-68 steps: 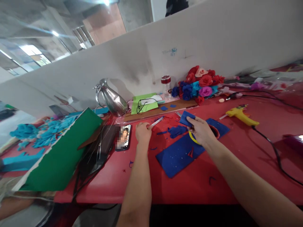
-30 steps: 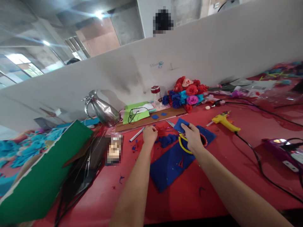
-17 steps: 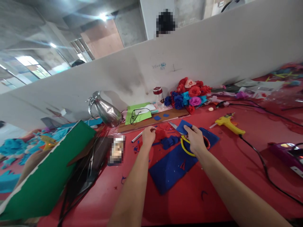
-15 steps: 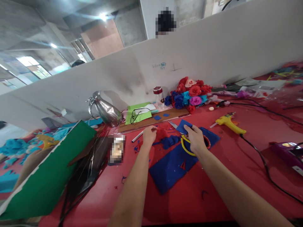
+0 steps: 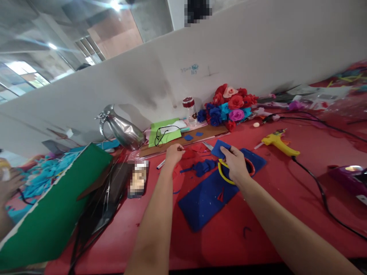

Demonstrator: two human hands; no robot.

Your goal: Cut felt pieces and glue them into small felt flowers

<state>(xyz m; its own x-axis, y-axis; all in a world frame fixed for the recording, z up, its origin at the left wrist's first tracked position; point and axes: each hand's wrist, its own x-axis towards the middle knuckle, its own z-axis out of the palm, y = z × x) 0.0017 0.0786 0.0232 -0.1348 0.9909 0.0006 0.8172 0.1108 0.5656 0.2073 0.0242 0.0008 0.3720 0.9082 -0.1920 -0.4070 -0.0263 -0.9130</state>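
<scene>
My right hand (image 5: 235, 163) pinches a small square of blue sheet material (image 5: 220, 149) between thumb and fingers. Just under that hand are scissors (image 5: 222, 172) with yellow-and-red handles, their blades pointing away; the palm hides their middle, so I cannot tell whether it touches them. A larger blue sheet (image 5: 200, 212) lies beneath. My left hand (image 5: 174, 154) is closed, fingertips together, beside red scraps (image 5: 197, 148); whatever it holds is hidden or too small to see. Between the hands lie dark blue scraps (image 5: 204, 167), and a white marker (image 5: 161, 164) is partly covered by the left hand.
A yellow glue gun (image 5: 279, 144) with a black cord lies right. Behind stand a steel jug (image 5: 122, 130), a lidded jar (image 5: 190, 113) and bunched artificial roses (image 5: 229, 107). Glasses (image 5: 166, 131) rest on green paper. A green board (image 5: 57, 206) and phone (image 5: 138, 179) are left.
The view has shifted slightly. My left hand has moved a little away over the table, fingers still together. My right hand keeps the blue square. Another person's hand has appeared at far left.
</scene>
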